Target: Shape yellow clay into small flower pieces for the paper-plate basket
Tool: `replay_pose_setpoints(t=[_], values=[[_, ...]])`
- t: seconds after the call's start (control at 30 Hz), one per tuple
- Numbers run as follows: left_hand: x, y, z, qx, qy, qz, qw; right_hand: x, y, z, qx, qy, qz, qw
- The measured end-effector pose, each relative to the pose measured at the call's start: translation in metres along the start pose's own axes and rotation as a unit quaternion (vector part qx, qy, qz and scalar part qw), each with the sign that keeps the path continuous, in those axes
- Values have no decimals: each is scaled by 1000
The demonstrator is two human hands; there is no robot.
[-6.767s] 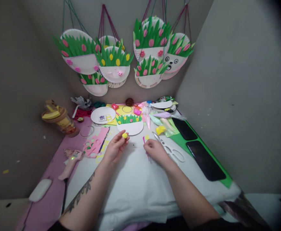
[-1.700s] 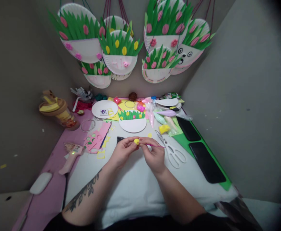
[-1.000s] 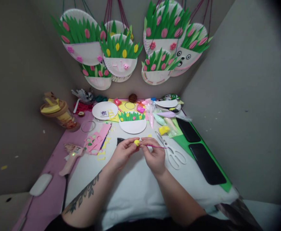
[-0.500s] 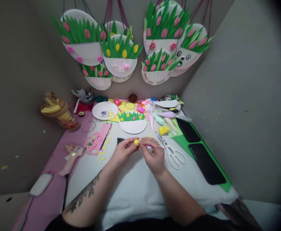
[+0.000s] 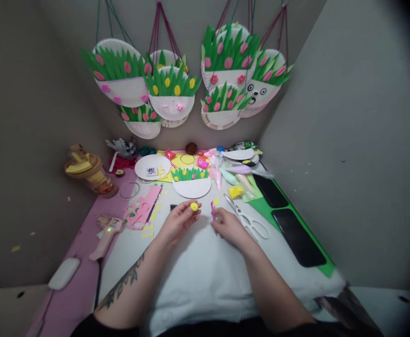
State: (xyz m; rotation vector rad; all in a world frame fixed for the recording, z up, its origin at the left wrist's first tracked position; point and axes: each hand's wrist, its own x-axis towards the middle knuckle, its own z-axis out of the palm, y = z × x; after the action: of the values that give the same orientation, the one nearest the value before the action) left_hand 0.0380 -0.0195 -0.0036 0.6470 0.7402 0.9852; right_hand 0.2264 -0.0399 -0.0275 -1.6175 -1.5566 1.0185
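Observation:
A small round yellow piece, like a ball of modelling clay (image 5: 194, 206), is pinched between the thumb and fingers of my left hand (image 5: 179, 221). My right hand (image 5: 227, 225) is closed on a thin magenta stick-like tool (image 5: 212, 210), held upright and apart from the yellow ball. Beyond both hands lies a half paper plate (image 5: 191, 188) with green paper grass and small yellow and pink tulips along its top edge. White-handled scissors (image 5: 249, 220) rest just right of my right hand.
A pink glue gun (image 5: 108, 234) with a lit light lies at left, near pink paper scraps (image 5: 145, 206). Two black phones (image 5: 298, 236) lie on green sheets at right. Clay bags (image 5: 230, 176) sit at the back, and decorated plates (image 5: 171, 105) hang on the wall.
My right hand has drawn back to the right, taking the magenta tool away from the yellow ball and turning it upright. The camera view has tilted up slightly.

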Motion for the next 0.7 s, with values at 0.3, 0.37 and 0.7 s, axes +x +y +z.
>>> replay_pose_setpoints(t=[0.3, 0.37, 0.7], values=[[-1, -4, 2, 66, 6, -3, 998, -8, -25, -3, -79, 26, -101, 991], [-1, -6, 3, 85, -2, 1, 996, -10, -36, -4, -96, 27, -185, 978], [1, 7, -5, 465, 93, 197, 858, 31, -25, -10, -156, 46, -218, 962]])
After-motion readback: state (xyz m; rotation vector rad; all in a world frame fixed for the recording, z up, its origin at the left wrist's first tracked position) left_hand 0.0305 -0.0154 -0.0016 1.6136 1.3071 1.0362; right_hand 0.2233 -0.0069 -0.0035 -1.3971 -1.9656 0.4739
